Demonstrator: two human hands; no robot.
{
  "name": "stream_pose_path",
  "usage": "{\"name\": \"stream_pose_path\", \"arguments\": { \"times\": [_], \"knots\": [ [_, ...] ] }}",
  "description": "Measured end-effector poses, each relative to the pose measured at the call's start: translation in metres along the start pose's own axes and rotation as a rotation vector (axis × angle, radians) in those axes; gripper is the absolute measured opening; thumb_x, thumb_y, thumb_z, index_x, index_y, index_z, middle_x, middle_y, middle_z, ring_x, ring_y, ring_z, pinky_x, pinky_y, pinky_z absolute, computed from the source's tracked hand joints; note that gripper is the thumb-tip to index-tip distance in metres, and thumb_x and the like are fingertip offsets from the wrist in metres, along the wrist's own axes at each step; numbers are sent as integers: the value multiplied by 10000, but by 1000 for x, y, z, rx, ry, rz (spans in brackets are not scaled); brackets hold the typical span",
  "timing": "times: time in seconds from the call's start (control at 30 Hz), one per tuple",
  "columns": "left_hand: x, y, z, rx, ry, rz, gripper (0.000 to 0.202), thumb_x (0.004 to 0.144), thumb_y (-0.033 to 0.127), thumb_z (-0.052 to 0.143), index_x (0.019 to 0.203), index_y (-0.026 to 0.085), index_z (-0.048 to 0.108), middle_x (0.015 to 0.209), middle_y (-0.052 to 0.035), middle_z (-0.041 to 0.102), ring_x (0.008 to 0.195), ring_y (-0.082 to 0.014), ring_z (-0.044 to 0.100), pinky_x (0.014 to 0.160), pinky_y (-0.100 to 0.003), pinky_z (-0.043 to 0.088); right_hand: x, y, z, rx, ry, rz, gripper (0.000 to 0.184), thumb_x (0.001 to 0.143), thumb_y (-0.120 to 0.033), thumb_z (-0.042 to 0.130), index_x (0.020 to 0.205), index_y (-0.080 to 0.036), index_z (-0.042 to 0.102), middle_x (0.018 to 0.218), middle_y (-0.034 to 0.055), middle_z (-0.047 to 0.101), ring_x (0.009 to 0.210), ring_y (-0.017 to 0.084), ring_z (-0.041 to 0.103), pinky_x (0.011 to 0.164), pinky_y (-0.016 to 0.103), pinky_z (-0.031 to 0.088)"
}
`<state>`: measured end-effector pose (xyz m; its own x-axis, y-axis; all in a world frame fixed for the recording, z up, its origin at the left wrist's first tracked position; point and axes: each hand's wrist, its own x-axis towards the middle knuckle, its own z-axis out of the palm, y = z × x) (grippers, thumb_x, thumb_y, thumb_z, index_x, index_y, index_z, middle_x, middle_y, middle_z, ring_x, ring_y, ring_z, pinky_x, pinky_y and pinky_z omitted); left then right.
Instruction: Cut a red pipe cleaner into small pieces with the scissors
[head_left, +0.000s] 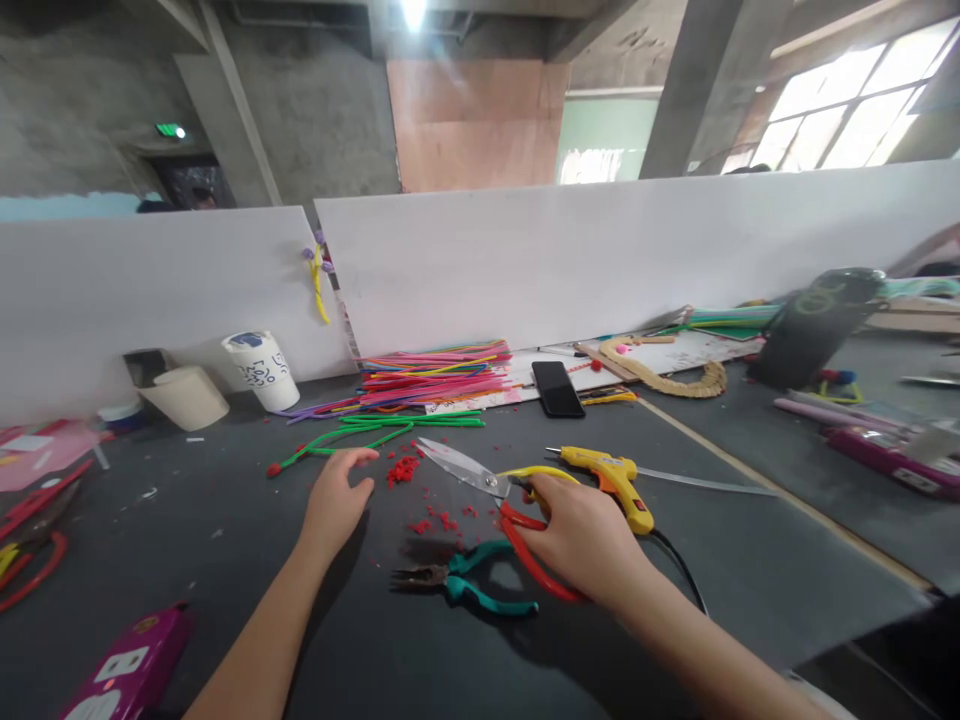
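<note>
My right hand [581,535] grips red-handled scissors [480,478], whose blades are closed and point left above the dark table. A yellow pipe cleaner [536,472] loops over the same hand's fingers. My left hand [336,498] rests on the table with fingers curled downward, holding nothing I can see, next to a small pile of red fuzzy scraps [403,470]. Teal-handled pliers [457,582] lie just below the scissors. A yellow glue gun [609,478] lies right behind my right hand.
Green pipe cleaners [390,428] and a colourful bundle [435,378] lie beyond the hands, with a black phone [557,388]. Paper cups [259,368] stand at the back left against white partition boards [600,250]. A pink power strip [127,670] lies at the near left.
</note>
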<state>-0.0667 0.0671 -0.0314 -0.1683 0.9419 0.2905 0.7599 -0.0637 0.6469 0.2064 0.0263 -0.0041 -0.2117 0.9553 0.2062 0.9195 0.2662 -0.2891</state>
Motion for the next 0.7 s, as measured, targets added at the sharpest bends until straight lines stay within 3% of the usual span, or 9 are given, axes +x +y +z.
{"name": "stream_pose_path", "arguments": {
  "times": [0.1,0.23,0.43,0.5,0.57,0.7],
  "knots": [
    [0,-1,2,-27,11,17,227,665,201,468,858,194,587,989,-70,611,936,-213,580,856,-330,412,-2,-5,-12,-61,-20,24,294,762,-471,478,725,-197,576,621,34,614,589,184,554,491,258,228],
    [-5,0,12,-91,-41,-10,190,729,282,453,831,192,586,745,-28,645,701,-188,624,706,-300,462,-3,-3,-28,-120,-57,29,317,808,-464,429,757,-188,577,654,49,625,611,182,561,486,250,231],
    [-11,7,17,-205,-19,-33,174,735,296,453,814,196,572,700,-11,638,573,-164,600,616,-278,463,11,11,-36,-195,-93,63,292,803,-408,451,695,-171,582,646,58,621,596,180,567,465,246,242],
    [-12,8,16,-244,3,-56,214,753,290,411,864,187,562,710,-11,636,457,-139,547,525,-272,449,29,14,-33,-213,-104,41,259,800,-387,474,761,-163,599,698,65,632,642,186,581,479,247,285],
    [-12,8,17,-269,43,-81,242,739,243,398,911,179,555,776,-30,644,458,-138,540,507,-279,444,55,17,-29,-221,-118,-12,251,807,-373,502,864,-150,603,803,72,639,720,183,588,546,255,369],
    [-13,4,26,-322,95,-80,237,688,202,456,891,182,577,934,-68,622,744,-193,604,724,-329,466,121,22,-17,-246,-169,-113,269,864,-330,490,1065,-160,542,1086,69,556,925,182,552,791,387,453]
  ]
}}
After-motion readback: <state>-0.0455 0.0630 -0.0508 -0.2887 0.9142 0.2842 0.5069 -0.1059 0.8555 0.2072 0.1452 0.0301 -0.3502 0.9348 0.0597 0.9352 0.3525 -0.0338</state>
